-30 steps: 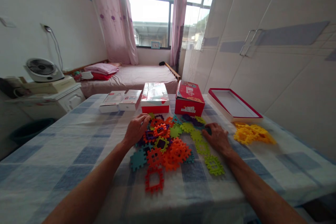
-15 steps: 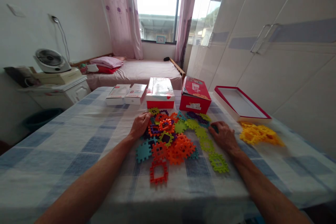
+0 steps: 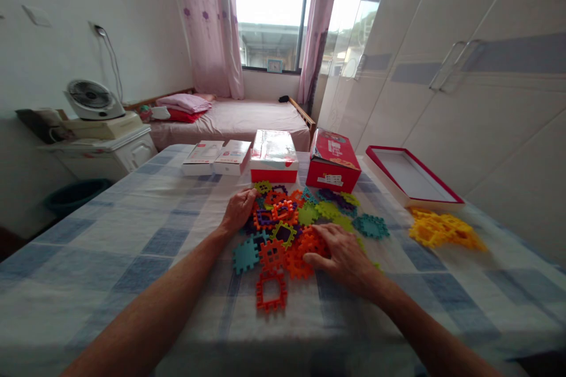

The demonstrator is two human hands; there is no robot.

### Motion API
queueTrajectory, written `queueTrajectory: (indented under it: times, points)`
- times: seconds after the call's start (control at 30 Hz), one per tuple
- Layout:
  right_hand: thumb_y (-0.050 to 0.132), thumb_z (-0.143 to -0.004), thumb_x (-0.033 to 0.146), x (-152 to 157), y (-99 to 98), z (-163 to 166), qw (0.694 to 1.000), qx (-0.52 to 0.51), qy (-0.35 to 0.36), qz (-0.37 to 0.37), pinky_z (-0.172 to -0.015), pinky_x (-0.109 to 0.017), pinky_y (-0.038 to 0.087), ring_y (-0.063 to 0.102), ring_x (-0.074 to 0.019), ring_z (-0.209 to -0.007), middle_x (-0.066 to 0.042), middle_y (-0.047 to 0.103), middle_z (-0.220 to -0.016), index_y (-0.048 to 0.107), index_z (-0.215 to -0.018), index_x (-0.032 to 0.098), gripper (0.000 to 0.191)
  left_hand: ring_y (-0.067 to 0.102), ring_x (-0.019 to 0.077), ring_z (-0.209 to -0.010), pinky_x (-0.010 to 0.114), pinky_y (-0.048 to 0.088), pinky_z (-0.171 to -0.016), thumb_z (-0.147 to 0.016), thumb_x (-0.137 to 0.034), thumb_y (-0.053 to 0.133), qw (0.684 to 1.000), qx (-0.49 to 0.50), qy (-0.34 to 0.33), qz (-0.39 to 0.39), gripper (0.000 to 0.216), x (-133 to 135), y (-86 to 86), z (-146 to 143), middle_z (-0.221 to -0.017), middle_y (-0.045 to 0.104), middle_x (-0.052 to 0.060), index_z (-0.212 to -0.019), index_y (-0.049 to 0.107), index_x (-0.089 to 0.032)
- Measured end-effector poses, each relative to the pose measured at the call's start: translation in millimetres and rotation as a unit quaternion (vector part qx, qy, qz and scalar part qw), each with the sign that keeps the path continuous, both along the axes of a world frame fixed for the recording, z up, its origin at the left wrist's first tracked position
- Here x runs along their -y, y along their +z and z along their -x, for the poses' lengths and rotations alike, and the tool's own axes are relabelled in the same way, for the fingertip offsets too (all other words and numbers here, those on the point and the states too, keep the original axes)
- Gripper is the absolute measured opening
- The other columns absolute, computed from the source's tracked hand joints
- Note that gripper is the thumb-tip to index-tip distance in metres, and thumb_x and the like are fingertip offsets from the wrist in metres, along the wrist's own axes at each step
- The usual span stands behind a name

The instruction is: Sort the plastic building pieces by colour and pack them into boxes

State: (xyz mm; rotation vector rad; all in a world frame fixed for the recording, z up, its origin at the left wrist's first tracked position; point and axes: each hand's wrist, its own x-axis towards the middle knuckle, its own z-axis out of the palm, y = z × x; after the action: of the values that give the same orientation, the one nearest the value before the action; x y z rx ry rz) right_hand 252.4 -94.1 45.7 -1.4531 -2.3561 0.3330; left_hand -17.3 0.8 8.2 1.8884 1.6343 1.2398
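Some green pieces [image 3: 343, 222] partly hidden by right hand [image 3: 342, 252]

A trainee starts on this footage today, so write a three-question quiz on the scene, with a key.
1. Multiple choice: what colour are the pieces at the thumb and fingers of the right hand? A) yellow B) orange C) pink
2. True or false: the yellow pieces lie farther to the right than the red box.
3. Short answer: what stands next to the red box, on its left?

Key:
1. B: the hand is at the orange pieces.
2. True.
3. The white box with a red lower band.
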Motion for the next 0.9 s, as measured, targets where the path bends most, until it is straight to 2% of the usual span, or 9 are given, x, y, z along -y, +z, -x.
queueTrajectory:
  times: [0.13, 0.23, 0.4, 0.53, 0.63, 0.7, 0.77, 0.83, 0.9]
  points:
    - [0.067, -0.071, 0.042, 2, -10.0, 13, 0.999, -0.017, -0.033, 0.011, -0.095, -0.042, 0.035, 0.047, -0.0267, -0.111, -0.012, 0.054, -0.116, 0.049, -0.126, 0.014, 0.064, 0.061, 0.0205, -0.087, 0.029, 0.044, -0.081, -0.086, -0.044, 0.030, 1.000, -0.002, -0.011, 0.001, 0.048, 0, 0.4, 1, -0.098, 0.067, 0.007, -0.080, 0.068, -0.017]
    - [0.068, -0.070, 0.031, 2, -14.9, 15, 0.997, -0.061, -0.046, 0.003, -0.095, -0.039, 0.036, 0.046, -0.0249, -0.112, -0.011, 0.051, -0.117, 0.043, -0.130, 0.016, 0.067, 0.061, 0.0207, -0.088, 0.028, 0.045, -0.079, -0.086, -0.044, 0.030, 1.000, -0.014, -0.014, 0.000, 0.047, -1, -0.5, 2, -0.098, 0.067, 0.006, -0.081, 0.068, -0.018]
    - [0.059, -0.072, 0.015, 5, -15.1, 19, 0.988, -0.145, -0.042, -0.013, -0.093, -0.035, 0.040, 0.050, -0.0204, -0.107, -0.007, 0.051, -0.111, 0.048, -0.117, 0.020, 0.047, 0.062, 0.0204, -0.086, 0.027, 0.045, -0.078, -0.087, -0.044, 0.030, 1.000, -0.022, -0.011, -0.004, 0.048, -1, -1.0, 3, -0.098, 0.067, 0.006, -0.083, 0.070, -0.017]
    - [0.057, -0.074, 0.019, -2, -11.2, 8, 0.971, -0.221, -0.094, 0.001, -0.089, -0.036, 0.042, 0.055, -0.0194, -0.097, -0.006, 0.057, -0.103, 0.048, -0.110, 0.019, 0.037, 0.062, 0.0199, -0.082, 0.027, 0.046, -0.077, -0.087, -0.045, 0.030, 1.000, -0.014, -0.011, -0.002, 0.050, 1, 0.9, 1, -0.095, 0.068, 0.006, -0.081, 0.070, -0.015]
    - [0.058, -0.076, 0.030, -5, -4.8, -5, 0.948, -0.282, -0.137, 0.051, -0.084, -0.035, 0.045, 0.058, -0.0185, -0.088, -0.006, 0.061, -0.099, 0.047, -0.111, 0.018, 0.039, 0.063, 0.0197, -0.081, 0.027, 0.046, -0.077, -0.087, -0.045, 0.030, 1.000, -0.013, -0.004, 0.001, 0.050, 1, 1.2, 0, -0.095, 0.067, 0.007, -0.079, 0.069, -0.015]
    - [0.059, -0.076, 0.034, -1, 0.6, -8, 0.946, -0.288, -0.104, 0.106, -0.082, -0.034, 0.046, 0.059, -0.0179, -0.087, -0.005, 0.062, -0.099, 0.048, -0.112, 0.018, 0.041, 0.062, 0.0194, -0.083, 0.027, 0.045, -0.078, -0.087, -0.044, 0.030, 1.000, -0.013, -0.003, 0.002, 0.049, 0, 0.3, 1, -0.095, 0.067, 0.006, -0.080, 0.070, -0.015]
    - [0.059, -0.076, 0.033, 7, 4.4, -5, 0.957, -0.248, -0.042, 0.145, -0.086, -0.034, 0.045, 0.058, -0.0187, -0.094, -0.005, 0.061, -0.105, 0.052, -0.114, 0.019, 0.041, 0.062, 0.0190, -0.084, 0.026, 0.045, -0.078, -0.088, -0.043, 0.030, 1.000, -0.013, -0.005, 0.002, 0.048, -1, -1.1, 1, -0.096, 0.067, 0.005, -0.082, 0.070, -0.016]
    - [0.061, -0.074, 0.026, 16, 4.6, 4, 0.969, -0.203, 0.006, 0.140, -0.095, -0.036, 0.040, 0.054, -0.0202, -0.107, -0.007, 0.057, -0.116, 0.052, -0.119, 0.019, 0.046, 0.062, 0.0187, -0.083, 0.026, 0.045, -0.077, -0.088, -0.043, 0.031, 1.000, -0.014, -0.005, 0.003, 0.048, -1, -2.3, 2, -0.096, 0.067, 0.005, -0.082, 0.070, -0.017]
    - [0.060, -0.073, 0.020, 20, 1.7, 14, 0.978, -0.171, 0.023, 0.115, -0.101, -0.037, 0.035, 0.048, -0.0210, -0.116, -0.009, 0.052, -0.123, 0.049, -0.125, 0.018, 0.054, 0.063, 0.0183, -0.082, 0.026, 0.045, -0.076, -0.088, -0.043, 0.030, 1.000, -0.015, -0.006, 0.002, 0.048, -1, -2.9, 2, -0.096, 0.067, 0.005, -0.083, 0.070, -0.017]
